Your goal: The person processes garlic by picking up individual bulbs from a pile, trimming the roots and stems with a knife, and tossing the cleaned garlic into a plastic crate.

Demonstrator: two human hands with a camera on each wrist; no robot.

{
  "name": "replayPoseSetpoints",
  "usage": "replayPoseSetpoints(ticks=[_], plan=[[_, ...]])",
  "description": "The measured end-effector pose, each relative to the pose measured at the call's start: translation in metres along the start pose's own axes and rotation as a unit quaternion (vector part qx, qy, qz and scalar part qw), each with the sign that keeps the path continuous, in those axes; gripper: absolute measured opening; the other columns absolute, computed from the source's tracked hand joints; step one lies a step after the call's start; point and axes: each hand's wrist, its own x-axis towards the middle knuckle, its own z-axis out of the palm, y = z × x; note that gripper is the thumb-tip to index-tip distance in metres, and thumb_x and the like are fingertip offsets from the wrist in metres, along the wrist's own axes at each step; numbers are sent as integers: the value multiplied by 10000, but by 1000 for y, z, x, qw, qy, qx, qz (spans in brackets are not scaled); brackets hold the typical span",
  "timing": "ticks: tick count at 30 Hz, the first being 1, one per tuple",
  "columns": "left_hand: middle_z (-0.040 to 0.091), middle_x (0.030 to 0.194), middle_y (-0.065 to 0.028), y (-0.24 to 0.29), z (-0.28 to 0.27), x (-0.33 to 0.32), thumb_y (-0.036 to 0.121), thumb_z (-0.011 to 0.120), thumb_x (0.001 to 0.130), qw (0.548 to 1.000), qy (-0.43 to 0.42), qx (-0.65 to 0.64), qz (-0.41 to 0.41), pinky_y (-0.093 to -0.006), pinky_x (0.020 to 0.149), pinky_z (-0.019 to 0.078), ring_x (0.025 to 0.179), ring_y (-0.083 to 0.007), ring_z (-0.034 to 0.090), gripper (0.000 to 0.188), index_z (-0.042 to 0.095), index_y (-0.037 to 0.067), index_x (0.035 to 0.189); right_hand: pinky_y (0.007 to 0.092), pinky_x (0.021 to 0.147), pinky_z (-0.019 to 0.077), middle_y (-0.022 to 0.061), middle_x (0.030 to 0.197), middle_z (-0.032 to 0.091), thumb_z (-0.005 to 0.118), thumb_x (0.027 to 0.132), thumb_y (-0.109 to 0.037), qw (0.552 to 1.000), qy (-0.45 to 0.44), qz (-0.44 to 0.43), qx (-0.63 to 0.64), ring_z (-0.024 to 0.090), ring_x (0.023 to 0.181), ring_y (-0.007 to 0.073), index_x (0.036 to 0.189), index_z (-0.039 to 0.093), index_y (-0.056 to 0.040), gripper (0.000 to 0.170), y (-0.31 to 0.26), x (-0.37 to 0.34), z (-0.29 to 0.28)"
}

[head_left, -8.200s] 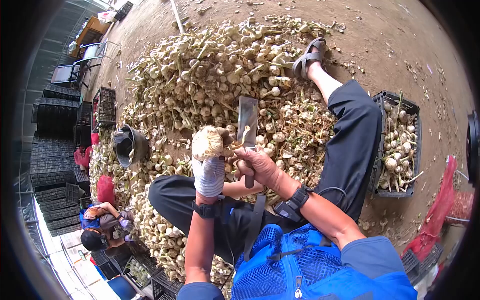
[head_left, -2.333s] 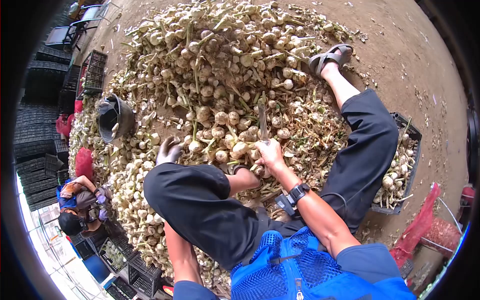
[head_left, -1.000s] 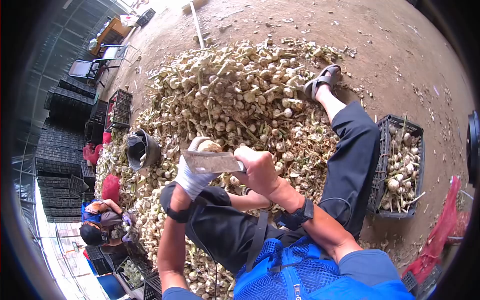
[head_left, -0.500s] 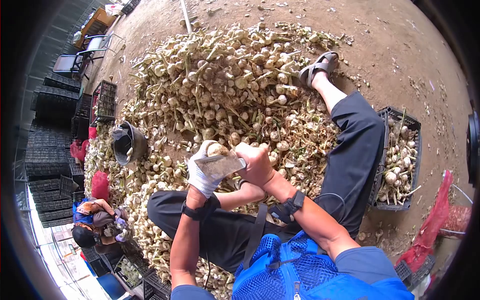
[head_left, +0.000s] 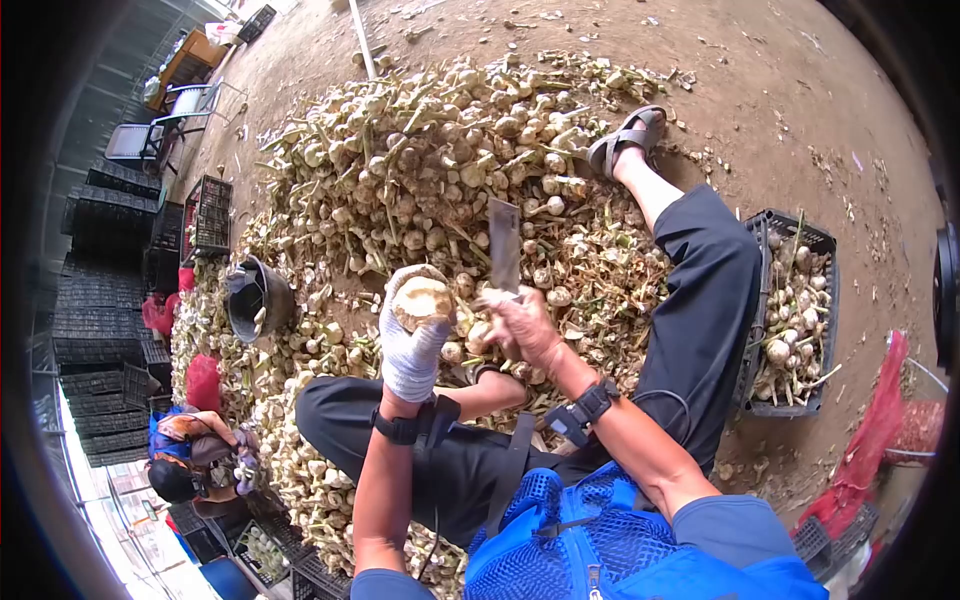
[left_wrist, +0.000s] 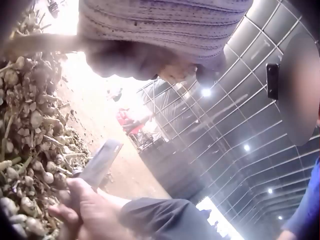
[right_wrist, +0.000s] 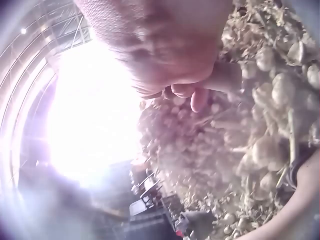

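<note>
My left hand (head_left: 411, 358), in a white knit glove, grips a garlic bulb (head_left: 422, 300) whose pale, flat-looking face is turned up toward the head camera. My bare right hand (head_left: 530, 332) holds a cleaver (head_left: 505, 245) by its handle. The broad rectangular blade points away from me, apart from the bulb. Some blur covers the right fingertips beside the bulb. In the left wrist view the glove (left_wrist: 160, 27) hides most of what it holds, while the cleaver blade (left_wrist: 101, 161) shows plainly. The right wrist view shows the back of the right hand (right_wrist: 165, 45).
A large heap of garlic (head_left: 430, 170) spreads ahead, with dry trimmings (head_left: 610, 265) near my leg. A black bucket (head_left: 262, 297) stands left, a crate of garlic (head_left: 795, 320) right. Another person (head_left: 195, 450) sits at far left near stacked black crates (head_left: 100, 310).
The left hand reached into the heap, then came back with a bulb. The cleaver lay across the bulb half a second ago; now its blade has swung right and away from it.
</note>
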Motion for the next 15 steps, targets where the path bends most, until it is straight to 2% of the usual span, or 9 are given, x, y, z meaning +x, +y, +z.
replayPoseSetpoints(ticks=[1, 3, 4, 5, 7, 8, 9, 13, 15], plan=[[569, 857, -14, 1, 7, 4, 354, 782, 824, 1000, -4, 2, -1, -281, 704, 472, 744, -116, 539, 518, 534, 54, 1165, 271, 496, 585, -9, 660, 588, 695, 941, -272, 994, -51, 44, 90, 532, 478, 64, 935, 664, -32, 242, -2, -3, 12], [543, 892, -32, 2, 16, 7, 355, 758, 836, 981, -68, -181, 0, -363, 834, 478, 799, -158, 536, 482, 533, 71, 1153, 308, 546, 607, 16, 701, 616, 694, 936, -196, 959, -126, 133, 216, 552, 495, 77, 970, 673, -1, 199, -10, -12, 22], [529, 927, -42, 3, 15, 6, 338, 735, 851, 984, -57, -170, -4, -425, 923, 453, 828, -184, 532, 450, 528, 85, 1161, 308, 546, 607, 16, 701, 616, 694, 936, -196, 959, -126, 136, 215, 552, 495, 77, 970, 673, -1, 199, -14, -14, 24], [559, 1010, -66, 0, 6, 8, 301, 731, 856, 986, -63, -151, 10, -446, 929, 486, 881, -208, 579, 462, 521, 73, 1199, 318, 547, 604, 12, 688, 617, 708, 926, -221, 969, -118, 109, 190, 544, 495, 74, 938, 680, -18, 205, -17, -13, 25], [581, 1112, -98, 18, 9, 6, 194, 734, 838, 994, 17, -83, 62, -475, 908, 523, 979, -247, 619, 489, 511, 59, 1252, 306, 530, 592, -3, 661, 616, 728, 912, -213, 977, -67, 99, 179, 520, 477, 56, 870, 689, -41, 182, -26, -11, 27], [580, 1195, -113, 19, -7, 6, 63, 739, 777, 995, 2, 15, 98, -458, 906, 548, 1049, -257, 630, 573, 501, 53, 1298, 295, 525, 587, -9, 658, 616, 729, 910, -191, 981, -75, 83, 157, 511, 464, 51, 865, 688, -40, 163, -26, -5, 18], [585, 1182, -123, 24, -20, 15, 0, 759, 696, 926, -12, 312, 215, -410, 892, 547, 1017, -255, 638, 577, 569, 65, 1237, 284, 519, 583, -16, 655, 616, 729, 909, -169, 985, -83, 67, 134, 502, 452, 45, 860, 687, -39, 144, -32, 0, 14], [634, 1018, -113, -7, -41, 6, 75, 803, 684, 779, -88, 577, 230, -351, 791, 541, 910, -300, 647, 398, 685, 100, 1063, 248, 503, 565, -42, 644, 594, 723, 915, -146, 999, -26, -4, 22, 504, 474, 22, 832, 648, -57, 143, -42, 6, 10], [663, 915, -105, -22, -44, 0, 68, 770, 744, 822, -45, 539, 175, -339, 768, 547, 832, -274, 671, 316, 703, 81, 1053, 248, 504, 539, -46, 638, 580, 725, 909, -149, 999, -20, -17, -34, 507, 493, 24, 821, 634, -60, 155, -49, 2, 14]])
